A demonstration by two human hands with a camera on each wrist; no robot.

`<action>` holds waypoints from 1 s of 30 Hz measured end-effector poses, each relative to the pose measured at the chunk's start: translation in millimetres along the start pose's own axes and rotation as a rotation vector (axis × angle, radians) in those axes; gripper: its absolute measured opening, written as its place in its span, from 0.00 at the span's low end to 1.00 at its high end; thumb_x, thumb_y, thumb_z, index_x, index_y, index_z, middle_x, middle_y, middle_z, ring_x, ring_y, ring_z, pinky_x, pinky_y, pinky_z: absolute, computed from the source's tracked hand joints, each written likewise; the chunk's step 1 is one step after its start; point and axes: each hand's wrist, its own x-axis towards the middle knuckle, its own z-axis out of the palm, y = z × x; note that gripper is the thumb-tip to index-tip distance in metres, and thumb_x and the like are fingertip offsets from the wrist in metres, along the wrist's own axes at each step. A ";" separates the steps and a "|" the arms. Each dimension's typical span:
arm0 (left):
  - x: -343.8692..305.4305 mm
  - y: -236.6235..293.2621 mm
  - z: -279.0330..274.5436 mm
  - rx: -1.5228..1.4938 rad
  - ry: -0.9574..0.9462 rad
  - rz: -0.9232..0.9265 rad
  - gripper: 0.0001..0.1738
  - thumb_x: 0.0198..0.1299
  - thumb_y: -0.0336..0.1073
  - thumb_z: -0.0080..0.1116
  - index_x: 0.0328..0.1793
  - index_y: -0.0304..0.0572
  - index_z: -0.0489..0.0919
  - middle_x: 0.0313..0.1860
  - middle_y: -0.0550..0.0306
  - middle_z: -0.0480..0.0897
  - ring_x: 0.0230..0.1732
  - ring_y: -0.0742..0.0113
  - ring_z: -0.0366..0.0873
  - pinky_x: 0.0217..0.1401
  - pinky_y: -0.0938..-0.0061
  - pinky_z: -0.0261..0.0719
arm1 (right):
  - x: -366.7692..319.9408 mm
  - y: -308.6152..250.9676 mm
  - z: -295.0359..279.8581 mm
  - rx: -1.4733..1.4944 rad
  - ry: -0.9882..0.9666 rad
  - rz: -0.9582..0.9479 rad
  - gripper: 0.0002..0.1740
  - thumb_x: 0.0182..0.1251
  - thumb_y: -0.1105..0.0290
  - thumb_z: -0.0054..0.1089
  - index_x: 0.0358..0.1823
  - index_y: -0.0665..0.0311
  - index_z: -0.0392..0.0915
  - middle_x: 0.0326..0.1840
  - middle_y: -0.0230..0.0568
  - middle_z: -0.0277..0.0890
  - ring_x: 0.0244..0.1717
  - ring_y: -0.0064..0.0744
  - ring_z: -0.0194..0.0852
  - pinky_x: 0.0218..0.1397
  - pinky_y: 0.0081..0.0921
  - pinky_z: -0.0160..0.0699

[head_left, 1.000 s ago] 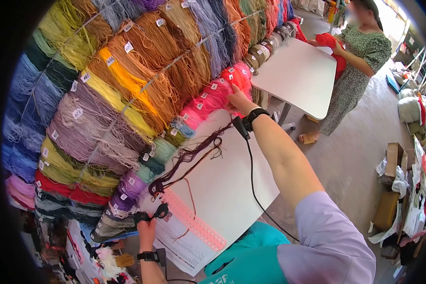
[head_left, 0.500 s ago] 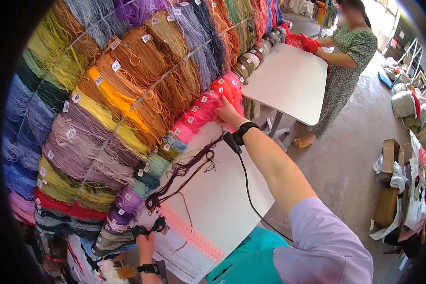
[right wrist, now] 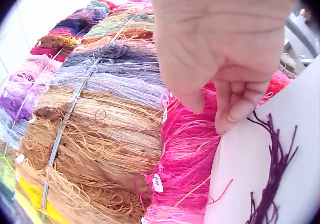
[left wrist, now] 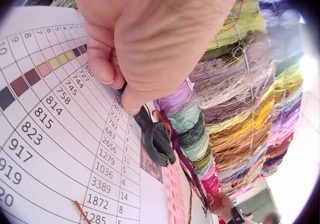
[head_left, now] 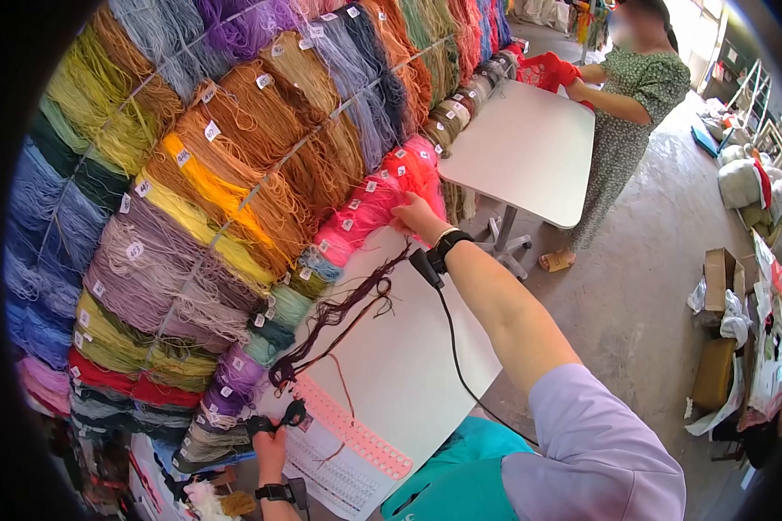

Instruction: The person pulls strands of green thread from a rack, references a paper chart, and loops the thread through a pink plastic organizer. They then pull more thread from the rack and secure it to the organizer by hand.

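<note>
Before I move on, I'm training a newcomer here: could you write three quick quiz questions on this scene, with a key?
1. What does the left hand hold: A) scissors, B) a dark skein, C) a pen?
2. True or false: the right hand is nearest the yellow thread.
3. Fill in: the purple strands lie on the ____ table.

Key: 1 B; 2 false, it is nearest the pink thread; 3 white.

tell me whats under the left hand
Under the left hand lie a printed number chart and part of a dark skein. The chart's cells beneath the hand are covered and cannot be read.
</note>
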 end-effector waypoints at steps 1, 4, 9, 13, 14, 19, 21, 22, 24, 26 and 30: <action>0.0 -3.1 0.7 -0.010 -0.004 -0.005 0.08 0.54 0.26 0.64 0.37 0.35 0.76 0.25 0.58 0.72 0.25 0.69 0.69 0.30 0.72 0.68 | -1.9 -0.6 -0.4 -0.003 0.002 -0.003 0.45 0.66 0.76 0.56 0.79 0.68 0.39 0.26 0.47 0.79 0.21 0.32 0.78 0.22 0.28 0.76; 0.1 -3.5 0.7 -0.030 -0.009 -0.011 0.08 0.54 0.26 0.64 0.38 0.35 0.76 0.25 0.58 0.72 0.25 0.69 0.69 0.30 0.72 0.68 | -6.2 0.1 -2.2 0.003 -0.002 -0.010 0.44 0.66 0.75 0.56 0.79 0.69 0.41 0.27 0.46 0.80 0.21 0.32 0.78 0.23 0.27 0.77; 0.7 -4.3 1.6 -0.031 0.004 -0.005 0.08 0.55 0.26 0.64 0.38 0.35 0.76 0.25 0.58 0.72 0.25 0.69 0.69 0.30 0.72 0.68 | -11.1 1.1 -6.1 -0.010 0.006 -0.021 0.44 0.66 0.74 0.57 0.79 0.68 0.42 0.28 0.45 0.80 0.22 0.31 0.78 0.23 0.27 0.77; 0.2 -4.0 1.0 -0.038 -0.002 -0.013 0.08 0.55 0.26 0.64 0.38 0.35 0.76 0.24 0.59 0.72 0.25 0.70 0.69 0.31 0.72 0.69 | -18.1 -1.5 -6.8 -0.030 0.029 -0.014 0.45 0.66 0.72 0.58 0.79 0.67 0.42 0.28 0.44 0.80 0.23 0.31 0.78 0.24 0.27 0.77; 0.6 -5.2 1.7 -0.043 0.001 -0.009 0.08 0.55 0.26 0.64 0.38 0.35 0.76 0.24 0.59 0.72 0.25 0.70 0.69 0.31 0.72 0.69 | -19.1 -1.9 -6.7 -0.037 0.035 -0.013 0.45 0.67 0.72 0.58 0.79 0.66 0.41 0.29 0.44 0.80 0.23 0.30 0.78 0.24 0.27 0.77; 0.1 -1.2 -0.3 -0.032 -0.014 -0.018 0.07 0.55 0.26 0.64 0.38 0.36 0.76 0.25 0.59 0.73 0.25 0.70 0.69 0.30 0.73 0.69 | -25.9 -6.3 -6.2 -0.028 0.035 0.021 0.44 0.67 0.71 0.58 0.80 0.63 0.42 0.31 0.44 0.80 0.25 0.29 0.78 0.25 0.26 0.78; -0.1 -1.7 0.0 -0.027 -0.008 -0.006 0.08 0.55 0.26 0.64 0.39 0.36 0.76 0.25 0.59 0.73 0.24 0.70 0.69 0.30 0.72 0.69 | -28.2 -7.7 -5.7 -0.018 0.039 0.035 0.44 0.68 0.71 0.58 0.80 0.61 0.43 0.31 0.44 0.80 0.25 0.29 0.78 0.26 0.26 0.78; -0.3 -2.4 0.1 -0.027 -0.005 -0.002 0.07 0.55 0.26 0.63 0.38 0.36 0.77 0.25 0.61 0.72 0.25 0.72 0.68 0.30 0.73 0.68 | -29.2 -8.5 -4.8 -0.021 0.040 0.031 0.44 0.68 0.71 0.58 0.80 0.61 0.43 0.31 0.44 0.80 0.25 0.29 0.78 0.26 0.26 0.78; -0.2 -3.3 0.4 -0.027 0.002 0.004 0.07 0.55 0.27 0.63 0.38 0.37 0.77 0.24 0.64 0.71 0.25 0.75 0.65 0.30 0.76 0.67 | -27.4 -7.0 -5.0 -0.027 0.041 0.022 0.43 0.68 0.71 0.58 0.80 0.61 0.44 0.32 0.44 0.80 0.25 0.29 0.78 0.26 0.26 0.78; -0.7 -2.6 -0.4 -0.018 0.000 0.012 0.07 0.55 0.27 0.64 0.38 0.37 0.77 0.24 0.60 0.72 0.24 0.71 0.67 0.30 0.73 0.68 | -27.5 -5.7 -5.2 -0.013 0.042 0.022 0.43 0.68 0.71 0.58 0.79 0.61 0.44 0.32 0.44 0.80 0.25 0.29 0.78 0.26 0.26 0.78; -0.7 2.2 -1.2 0.003 0.009 0.048 0.07 0.55 0.27 0.64 0.38 0.37 0.77 0.23 0.59 0.73 0.24 0.69 0.68 0.29 0.72 0.69 | -27.2 -5.0 -4.6 0.000 0.044 0.021 0.42 0.67 0.71 0.57 0.79 0.62 0.45 0.32 0.45 0.80 0.25 0.29 0.78 0.25 0.26 0.78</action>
